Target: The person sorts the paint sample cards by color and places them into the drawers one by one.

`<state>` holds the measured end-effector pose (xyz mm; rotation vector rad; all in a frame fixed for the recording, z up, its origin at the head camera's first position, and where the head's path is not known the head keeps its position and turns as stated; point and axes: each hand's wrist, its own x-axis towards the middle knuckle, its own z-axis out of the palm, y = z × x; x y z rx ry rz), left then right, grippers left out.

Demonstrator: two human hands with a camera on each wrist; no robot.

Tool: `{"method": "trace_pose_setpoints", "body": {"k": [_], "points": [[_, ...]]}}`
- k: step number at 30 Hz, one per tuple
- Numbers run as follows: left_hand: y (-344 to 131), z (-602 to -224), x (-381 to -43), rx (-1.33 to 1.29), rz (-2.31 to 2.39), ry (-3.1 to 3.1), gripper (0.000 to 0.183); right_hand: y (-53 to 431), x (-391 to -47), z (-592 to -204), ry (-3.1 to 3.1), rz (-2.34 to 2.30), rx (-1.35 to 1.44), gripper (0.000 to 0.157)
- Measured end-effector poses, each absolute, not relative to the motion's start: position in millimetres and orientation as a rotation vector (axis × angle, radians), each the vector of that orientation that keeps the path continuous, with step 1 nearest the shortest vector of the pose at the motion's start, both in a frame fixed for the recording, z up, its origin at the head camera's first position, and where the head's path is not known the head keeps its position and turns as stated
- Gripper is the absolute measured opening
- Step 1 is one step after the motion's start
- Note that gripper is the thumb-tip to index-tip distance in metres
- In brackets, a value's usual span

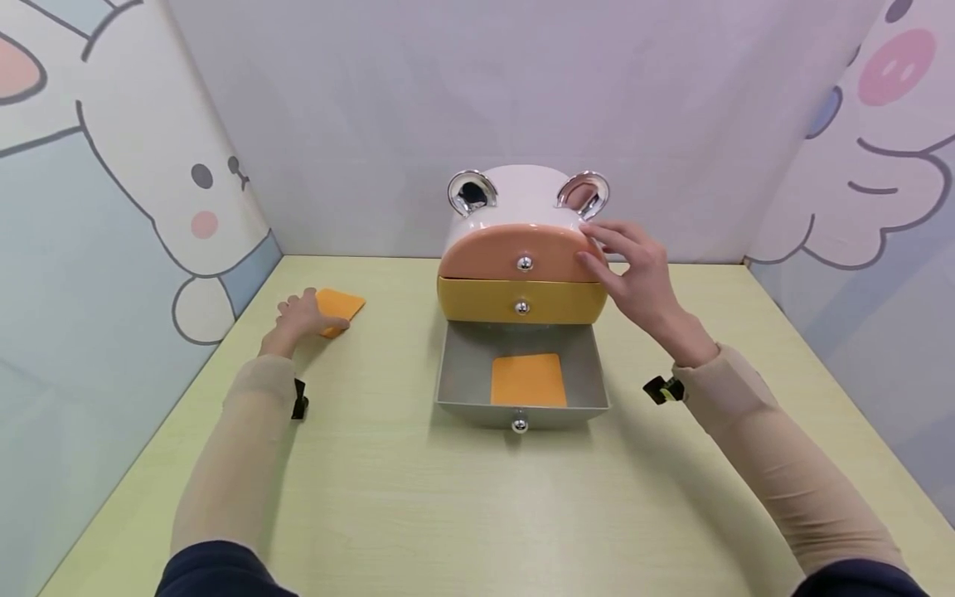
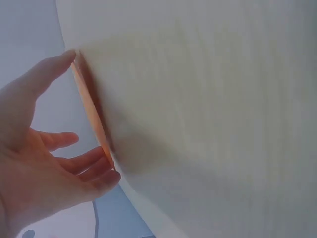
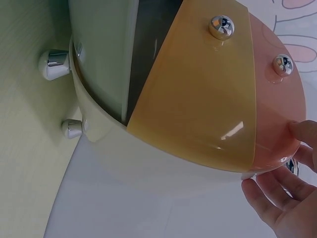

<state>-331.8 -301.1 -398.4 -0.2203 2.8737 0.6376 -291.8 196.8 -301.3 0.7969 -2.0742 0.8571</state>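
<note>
My left hand (image 1: 298, 319) is at the left side of the table and holds an orange card (image 1: 339, 304). In the left wrist view, the thumb is at one end of the card (image 2: 89, 106) and the fingertips are at the other. My right hand (image 1: 642, 278) touches the upper right of a small drawer cabinet (image 1: 525, 191), thumb on the salmon top drawer (image 1: 485, 255) and fingers along the side. Below the yellow middle drawer (image 1: 477, 300), the grey bottom drawer (image 1: 462, 365) is pulled out. Another orange card (image 1: 528, 380) lies in it.
Silver knobs stick out from the drawer fronts, and silver ears (image 1: 472, 192) stand on the cabinet's top. The pale wooden table (image 1: 373, 497) meets a plain back wall (image 1: 358, 124). Side panels (image 1: 89, 348) with cartoon drawings stand left and right.
</note>
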Motion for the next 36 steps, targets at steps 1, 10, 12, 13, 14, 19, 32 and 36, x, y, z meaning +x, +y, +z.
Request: {"method": "trace_pose_setpoints", "body": {"k": [1, 10, 12, 13, 14, 19, 32, 36], "points": [[-300.9, -397.3, -332.3, -0.206, 0.642, 2.872, 0.101, 196.8, -291.8, -301.2, -2.074, 0.857, 0.797, 0.038], [-291.4, -373.5, -326.8, 0.006, 0.682, 2.886, 0.101, 196.3, -293.0, -298.7, -2.079, 0.857, 0.802, 0.037], [-288.3, -367.6, -323.8, 0.054, 0.7, 2.89, 0.1, 196.3, -292.9, -297.9, -2.078, 0.864, 0.806, 0.038], [-286.8, -365.2, -322.1, 0.078, 0.708, 2.892, 0.1, 196.3, -292.8, -297.5, -2.077, 0.867, 0.806, 0.038], [-285.1, -362.8, -320.2, 0.096, 0.723, 2.89, 0.099, 196.2, -292.7, -297.3, -2.077, 0.869, 0.806, 0.038], [-278.5, -354.1, -309.6, 0.203, 0.766, 2.887, 0.097, 196.3, -292.4, -297.8, -2.074, 0.866, 0.802, 0.037], [-254.9, -335.3, -281.7, 0.495, 0.806, 2.876, 0.092, 197.1, -293.3, -302.4, -2.054, 0.887, 0.8, 0.038], [-249.7, -331.0, -272.7, 0.57, 0.806, 2.866, 0.09, 196.6, -293.0, -302.7, -2.056, 0.878, 0.793, 0.038]]}}
